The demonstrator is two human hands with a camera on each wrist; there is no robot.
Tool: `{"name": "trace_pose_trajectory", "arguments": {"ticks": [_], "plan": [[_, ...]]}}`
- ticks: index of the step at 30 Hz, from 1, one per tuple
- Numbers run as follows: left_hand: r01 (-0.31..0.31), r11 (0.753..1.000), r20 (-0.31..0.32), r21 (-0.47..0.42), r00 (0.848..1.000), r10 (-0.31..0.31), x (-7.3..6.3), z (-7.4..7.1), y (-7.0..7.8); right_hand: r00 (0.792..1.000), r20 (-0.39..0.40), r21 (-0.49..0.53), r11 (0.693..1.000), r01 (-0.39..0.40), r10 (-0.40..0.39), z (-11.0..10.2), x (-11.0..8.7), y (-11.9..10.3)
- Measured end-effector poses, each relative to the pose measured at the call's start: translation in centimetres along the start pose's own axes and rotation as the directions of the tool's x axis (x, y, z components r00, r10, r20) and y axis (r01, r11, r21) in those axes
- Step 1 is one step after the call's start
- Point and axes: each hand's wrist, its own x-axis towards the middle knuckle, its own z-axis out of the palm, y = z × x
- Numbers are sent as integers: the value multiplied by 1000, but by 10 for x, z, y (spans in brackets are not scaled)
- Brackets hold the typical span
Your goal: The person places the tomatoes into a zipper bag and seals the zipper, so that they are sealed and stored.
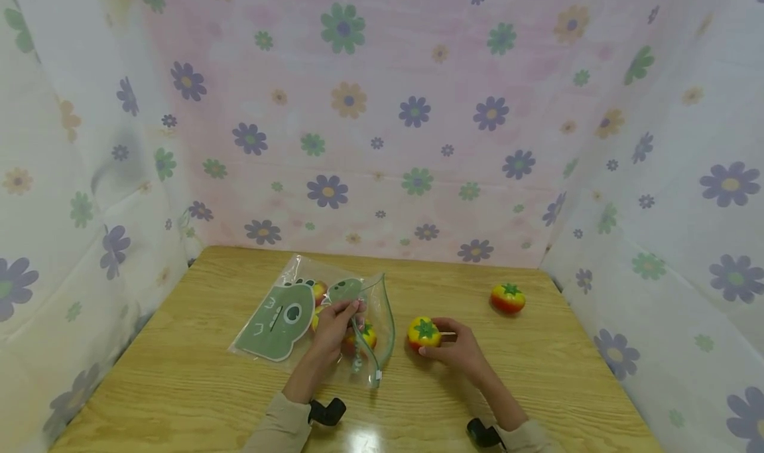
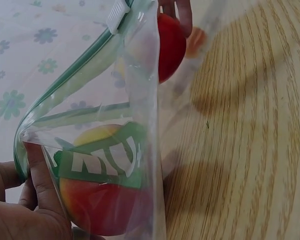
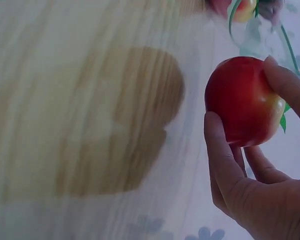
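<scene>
My left hand (image 1: 328,333) pinches the rim of a clear zip bag (image 1: 274,323) printed with a green cartoon creature. Its mouth gapes to the right, with the green zip strips (image 2: 65,82) apart and a white slider (image 2: 118,16) on them. Several red-and-yellow toy fruits show through the plastic, one toy fruit (image 2: 97,207) close to the left fingers. Just right of the bag mouth, my right hand (image 1: 464,355) grips another toy fruit (image 3: 240,102) between thumb and fingers. This one has a green leafy cap, turned up in the head view, and is raised over the table in the right wrist view.
A further toy fruit (image 1: 508,298) lies on the wooden table (image 1: 477,400) at the back right. Flower-patterned curtains (image 1: 382,161) enclose the table at the back and both sides. Black wrist cameras sit at both cuffs.
</scene>
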Motion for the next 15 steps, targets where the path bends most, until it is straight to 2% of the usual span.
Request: {"name": "trace_pose_trajectory", "arguments": {"ticks": [8, 15], "plan": [[-30, 999, 26, -34, 999, 31, -2, 2, 0, 990, 93, 47, 993, 106, -110, 21, -2, -10], [-22, 1000, 30, -18, 999, 22, -4, 2, 1, 963, 180, 74, 979, 188, -198, 32, -1, -14]]}}
